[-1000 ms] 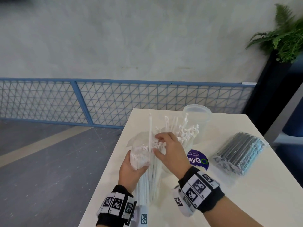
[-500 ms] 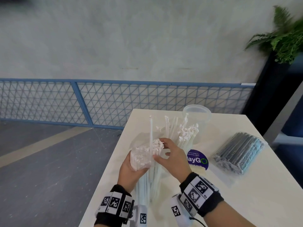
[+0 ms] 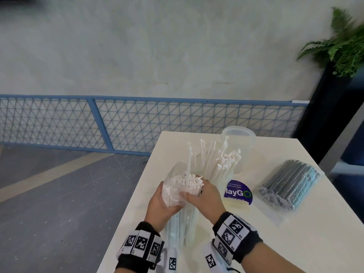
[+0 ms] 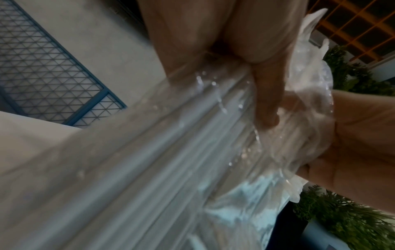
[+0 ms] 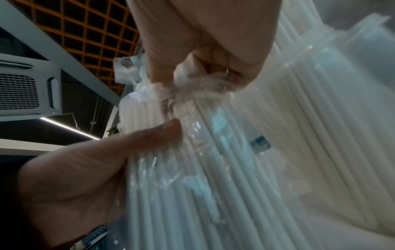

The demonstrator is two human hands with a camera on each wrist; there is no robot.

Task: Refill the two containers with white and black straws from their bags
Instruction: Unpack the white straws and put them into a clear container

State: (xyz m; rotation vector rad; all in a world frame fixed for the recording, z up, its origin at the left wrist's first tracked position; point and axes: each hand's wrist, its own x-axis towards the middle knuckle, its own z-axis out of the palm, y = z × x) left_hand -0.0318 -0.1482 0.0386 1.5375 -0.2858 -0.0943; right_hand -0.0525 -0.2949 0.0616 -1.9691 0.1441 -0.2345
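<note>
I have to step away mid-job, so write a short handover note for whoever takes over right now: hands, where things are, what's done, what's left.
Left hand holds the bag of white straws upright near its open top.
Right hand grips a bunch of white straws at the bag's mouth.
The near container, behind the bag, already holds white straws; more remain in the bag.
The far container has no black straws in it.
The bag of black straws lies on the table to the right, still full.
Left: finish the white straws, then the black ones.
</note>
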